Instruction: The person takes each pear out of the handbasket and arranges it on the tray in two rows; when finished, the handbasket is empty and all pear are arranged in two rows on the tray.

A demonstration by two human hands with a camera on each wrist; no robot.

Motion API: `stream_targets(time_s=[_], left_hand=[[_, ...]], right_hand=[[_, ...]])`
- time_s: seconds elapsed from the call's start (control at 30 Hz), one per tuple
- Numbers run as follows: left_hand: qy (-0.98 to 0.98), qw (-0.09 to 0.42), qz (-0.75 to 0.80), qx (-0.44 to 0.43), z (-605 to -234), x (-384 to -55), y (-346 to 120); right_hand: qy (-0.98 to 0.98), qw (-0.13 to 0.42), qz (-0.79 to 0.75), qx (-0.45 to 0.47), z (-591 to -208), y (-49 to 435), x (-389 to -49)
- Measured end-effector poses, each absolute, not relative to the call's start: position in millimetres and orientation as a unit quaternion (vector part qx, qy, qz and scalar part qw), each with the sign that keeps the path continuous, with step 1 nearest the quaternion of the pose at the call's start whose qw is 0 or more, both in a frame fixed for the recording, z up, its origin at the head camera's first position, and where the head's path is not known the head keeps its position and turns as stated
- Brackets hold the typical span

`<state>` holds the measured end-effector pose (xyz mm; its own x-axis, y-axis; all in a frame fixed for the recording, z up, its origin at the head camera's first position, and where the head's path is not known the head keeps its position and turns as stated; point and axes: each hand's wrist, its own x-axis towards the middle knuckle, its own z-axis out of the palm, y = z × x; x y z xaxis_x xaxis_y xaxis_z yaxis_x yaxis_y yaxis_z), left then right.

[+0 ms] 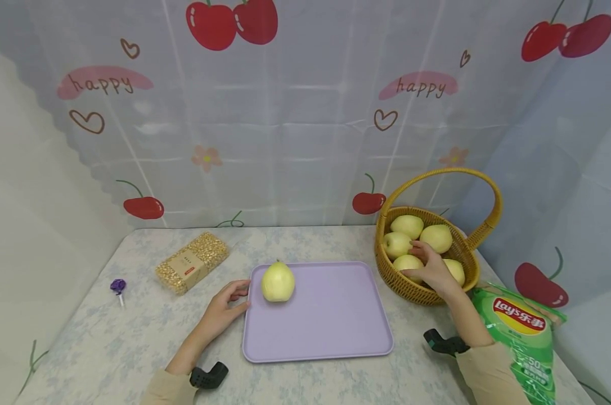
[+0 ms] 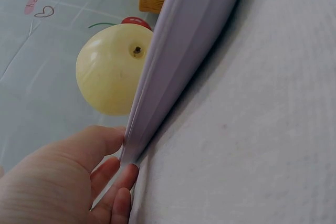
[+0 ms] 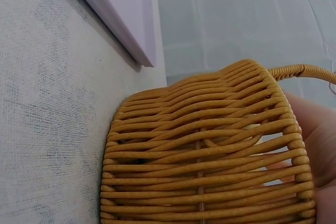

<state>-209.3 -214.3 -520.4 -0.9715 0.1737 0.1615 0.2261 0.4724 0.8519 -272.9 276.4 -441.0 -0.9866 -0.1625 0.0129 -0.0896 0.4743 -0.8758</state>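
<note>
On the left part of the lilac tray (image 1: 331, 312) stands a yellow-green pear (image 1: 278, 282). My left hand (image 1: 224, 309) holds the tray's left edge; in the left wrist view its thumb (image 2: 111, 139) lies at the rim, with fingertips low beside the table. Several more pears fill the wicker basket (image 1: 401, 284) at the right. Reaching in over the basket's near side, my right hand (image 1: 434, 273) has its thumb and fingers around a front pear (image 1: 405, 262). In the right wrist view the basket's woven wall (image 3: 210, 156) mostly covers that hand.
The basket's tall handle (image 1: 495, 194) arches above the pears. A green chip bag (image 1: 520, 337) lies by the right forearm. At left are a packet of yellow kernels (image 1: 193, 263) and a purple lollipop (image 1: 118, 286). A printed curtain (image 1: 295, 124) hangs behind the table.
</note>
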Motion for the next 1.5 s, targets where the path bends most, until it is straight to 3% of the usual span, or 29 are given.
stream_targets(time_s=[0.7, 1.07, 1.5], left_hand=[[-0.861, 0.033, -0.493, -0.117, -522.6, -210.6, -213.1], [-0.857, 0.029, -0.501, -0.118, -506.3, -202.5, -208.6], [-0.859, 0.028, -0.499, -0.113, -521.2, -209.1, -212.9]], right_hand=[[0.880, 0.080, -0.468, -0.028, -437.4, 276.4, -271.1], [0.879, -0.007, -0.476, -0.027, -439.7, 278.9, -268.3], [0.850, -0.085, -0.519, 0.004, -436.0, 276.3, -262.6]])
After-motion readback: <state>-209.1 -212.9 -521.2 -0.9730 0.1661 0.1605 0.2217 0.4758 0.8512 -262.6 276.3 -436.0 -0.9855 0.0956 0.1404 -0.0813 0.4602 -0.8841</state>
